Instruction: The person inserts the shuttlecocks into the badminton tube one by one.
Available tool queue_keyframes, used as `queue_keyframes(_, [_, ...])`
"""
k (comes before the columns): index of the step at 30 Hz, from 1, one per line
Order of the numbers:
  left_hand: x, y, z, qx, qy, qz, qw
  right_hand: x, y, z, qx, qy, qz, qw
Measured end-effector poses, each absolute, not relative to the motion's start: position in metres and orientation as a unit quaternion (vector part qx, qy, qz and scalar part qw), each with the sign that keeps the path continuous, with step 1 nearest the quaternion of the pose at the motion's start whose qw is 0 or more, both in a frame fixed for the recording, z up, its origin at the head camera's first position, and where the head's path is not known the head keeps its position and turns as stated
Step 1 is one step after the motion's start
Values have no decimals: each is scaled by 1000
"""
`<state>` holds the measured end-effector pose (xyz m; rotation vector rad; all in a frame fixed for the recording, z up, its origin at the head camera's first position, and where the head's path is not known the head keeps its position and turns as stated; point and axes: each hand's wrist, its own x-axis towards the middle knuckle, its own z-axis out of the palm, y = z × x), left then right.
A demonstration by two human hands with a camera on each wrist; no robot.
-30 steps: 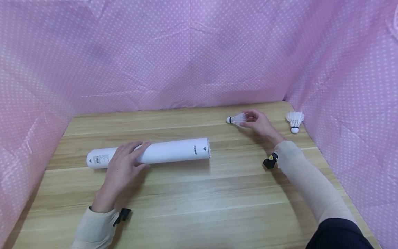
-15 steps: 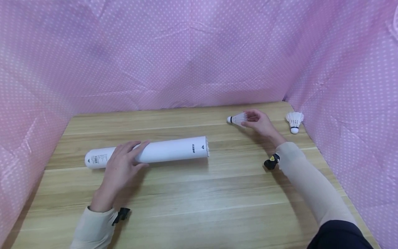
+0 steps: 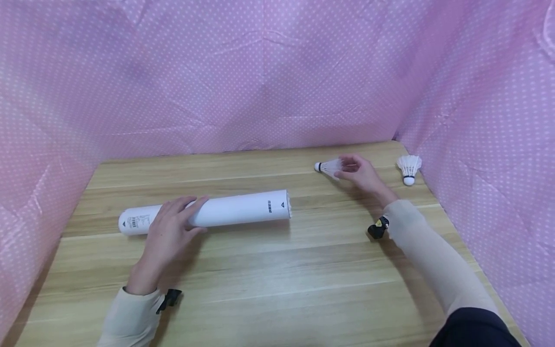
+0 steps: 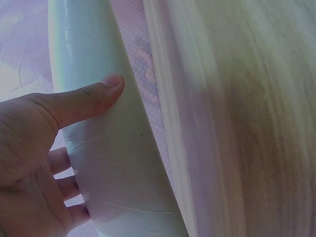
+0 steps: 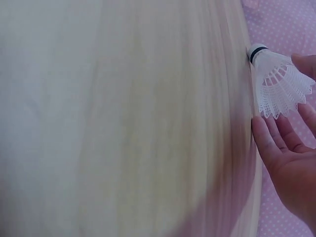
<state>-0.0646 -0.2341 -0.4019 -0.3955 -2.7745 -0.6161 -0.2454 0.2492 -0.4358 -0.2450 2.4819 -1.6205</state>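
Observation:
My left hand (image 3: 169, 233) grips a long white shuttlecock tube (image 3: 243, 209) near its middle. The tube lies sideways, with small black print at both ends and a ragged white edge showing at its right end. In the left wrist view the thumb (image 4: 94, 101) lies across the tube (image 4: 123, 173), and other fingers go behind it. At the back right my right hand (image 3: 364, 173) pinches the skirt of a white shuttlecock (image 3: 331, 167). Its cork, with a black band, points left. The right wrist view shows the shuttlecock's (image 5: 279, 81) netted skirt between thumb and fingers.
A second shuttlecock (image 3: 409, 168) lies by the table's right edge, cork toward me. The wooden table (image 3: 277, 270) is bordered at the back and sides by pink dotted cloth (image 3: 243, 82). Small black cameras sit at both wrists.
The tube and left hand have shifted very slightly left since a second ago. The right hand stays at the same shuttlecock with hardly any movement.

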Motion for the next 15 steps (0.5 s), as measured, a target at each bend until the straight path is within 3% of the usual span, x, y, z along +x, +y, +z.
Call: queue_keyframes(15, [-62, -235, -403, -133, -959, -212, 136, -248, 240, -444, -103, 849, -509, 101])
